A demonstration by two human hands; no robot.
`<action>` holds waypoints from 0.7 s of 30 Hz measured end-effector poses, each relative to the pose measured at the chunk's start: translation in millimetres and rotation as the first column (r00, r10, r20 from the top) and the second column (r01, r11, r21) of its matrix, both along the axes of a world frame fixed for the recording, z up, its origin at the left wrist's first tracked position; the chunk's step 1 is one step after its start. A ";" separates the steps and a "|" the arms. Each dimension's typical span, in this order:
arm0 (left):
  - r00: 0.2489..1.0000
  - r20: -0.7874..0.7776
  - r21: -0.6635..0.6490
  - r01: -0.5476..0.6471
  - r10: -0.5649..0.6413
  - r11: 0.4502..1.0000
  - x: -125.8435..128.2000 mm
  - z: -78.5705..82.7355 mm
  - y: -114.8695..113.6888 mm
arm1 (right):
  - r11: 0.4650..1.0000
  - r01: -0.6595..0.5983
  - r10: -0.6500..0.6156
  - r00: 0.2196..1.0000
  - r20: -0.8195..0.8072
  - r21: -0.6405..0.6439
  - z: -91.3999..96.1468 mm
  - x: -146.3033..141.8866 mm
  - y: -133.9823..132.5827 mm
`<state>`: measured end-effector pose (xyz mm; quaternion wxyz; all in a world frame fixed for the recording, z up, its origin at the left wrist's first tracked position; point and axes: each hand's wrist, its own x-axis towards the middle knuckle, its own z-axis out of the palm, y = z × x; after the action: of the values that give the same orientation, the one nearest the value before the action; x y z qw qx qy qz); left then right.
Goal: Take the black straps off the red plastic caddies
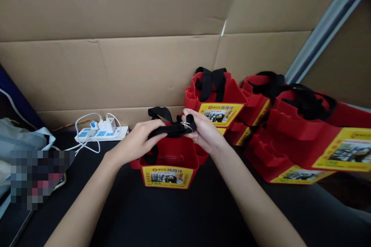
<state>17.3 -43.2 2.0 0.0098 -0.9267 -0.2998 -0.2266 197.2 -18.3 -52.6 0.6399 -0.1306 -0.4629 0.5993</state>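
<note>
A red plastic tool box [169, 152] with a yellow printed label [168, 177] stands upright on the black surface in front of me. Above its opening, a black webbing strap [166, 130] is stretched between my hands. My left hand [147, 137] is closed, pinching the folded strap between thumb and fingers. Closed around the strap's other end is my right hand [204, 129], beside two metal rings [187, 124] threaded on the webbing. Part of the strap loops up behind my left hand, and another part hangs into the box. The right fingertips are partly hidden.
More red boxes [301, 123] with black straps are stacked at the right, against a cardboard wall [139, 73]. A white power strip [101, 134] with plugged-in cables lies at the back left. Grey plastic bags [23, 139] sit at the far left beside a pixelated patch.
</note>
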 end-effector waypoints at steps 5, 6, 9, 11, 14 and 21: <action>0.998 0.056 0.080 -0.030 0.025 0.996 2.5 -1.8 -0.4 | 0.978 0.061 -0.119 0.949 0.293 0.200 1.6 -6.9 -12.7; 0.997 0.067 0.100 -0.033 0.027 0.994 1.7 -1.4 -0.2 | 0.967 0.044 -0.134 0.927 0.351 0.253 2.3 -5.2 -15.3; 0.995 0.089 0.142 -0.062 0.049 0.988 -5.9 4.1 1.0 | 0.930 -0.012 -0.174 0.867 0.468 0.368 4.3 9.4 -17.6; 0.986 0.144 0.193 -0.115 0.088 0.975 -14.0 10.6 1.7 | 0.904 -0.021 -0.222 0.831 0.510 0.427 5.9 25.8 -16.2; 0.965 0.221 0.249 -0.199 0.145 0.948 -23.9 19.5 1.0 | 0.857 0.011 -0.372 0.706 0.603 0.515 9.0 49.1 -18.6; 0.999 0.033 0.184 -0.026 0.020 0.983 -1.9 2.7 -5.9 | 0.792 0.012 -0.486 0.618 0.619 0.610 7.8 20.9 -38.5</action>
<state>15.3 -49.2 4.7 0.0936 -0.9147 -0.2882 -0.2674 218.1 -56.8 -44.8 0.4797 -0.2421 -0.8113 0.2305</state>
